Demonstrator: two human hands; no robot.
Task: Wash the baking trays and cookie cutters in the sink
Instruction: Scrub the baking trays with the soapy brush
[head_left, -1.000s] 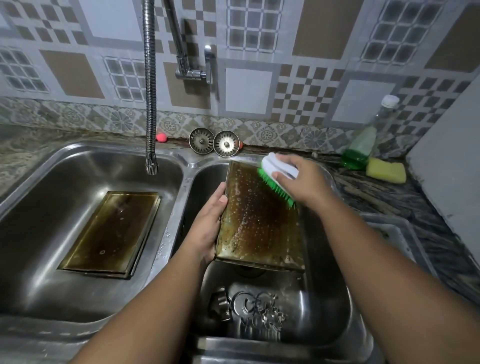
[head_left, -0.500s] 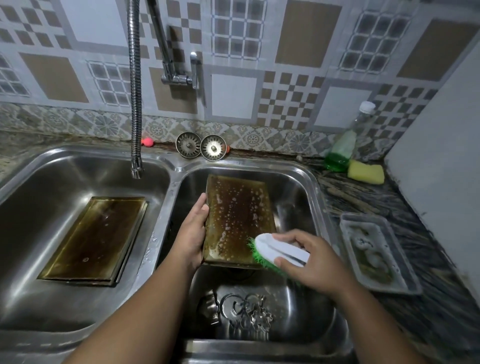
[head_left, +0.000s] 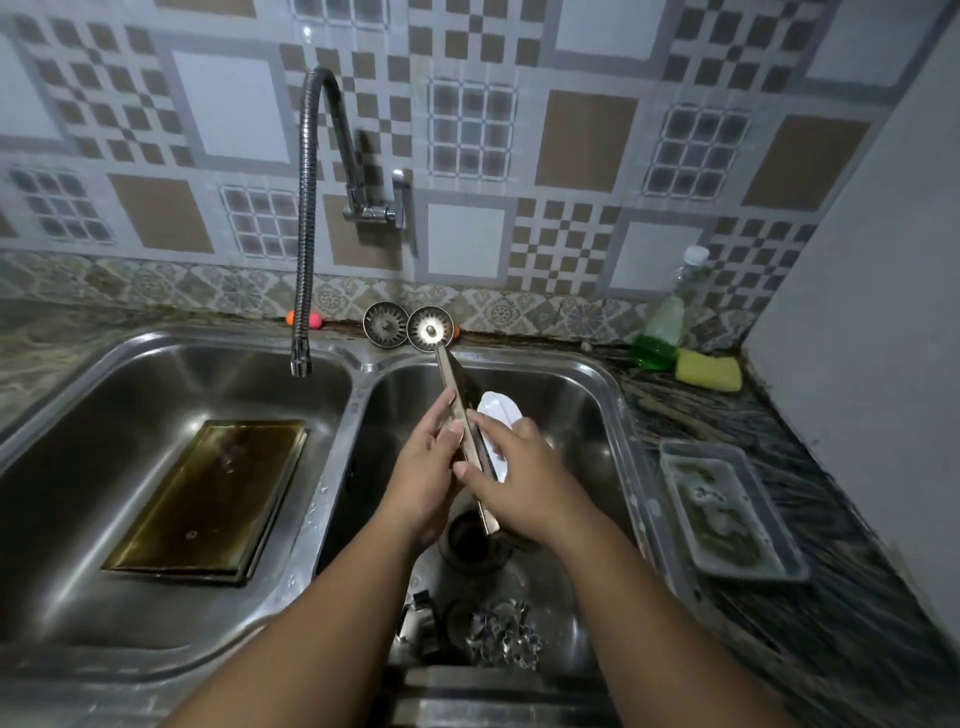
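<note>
**Tray on edge, slip risk**

Centre frame: left hand (head_left: 428, 470) pinches baking tray (head_left: 456, 387) upright over right basin (head_left: 587, 415). The right hand (head_left: 522, 483) grips brush (head_left: 500, 410) against it. A thin wet edge could slip, dropping the tray onto cookie cutters (head_left: 503, 638) at lower centre. The second tray (head_left: 208, 499) lies at left.

Brushed stainless steel on the double sink (head_left: 358, 374), satin-glossy. Bare shiny metal along the rim of the edge-on baking tray (head_left: 450, 382); brown-stained, wet-glossy metal on the flat baking tray (head_left: 208, 499). Smooth white plastic on the scrubbing brush (head_left: 500, 410). Thin bright metal for the cookie cutters (head_left: 504, 636). Ribbed chrome on the faucet hose (head_left: 306, 208); polished perforated metal on the two strainers (head_left: 386, 325). Porous matt yellow sponge (head_left: 708, 370). Clear plastic bottle (head_left: 667, 317). Cloudy translucent plastic container (head_left: 698, 444). Dark veined stone tabletop (head_left: 831, 623). Glazed wall tiles (head_left: 244, 104).
</note>
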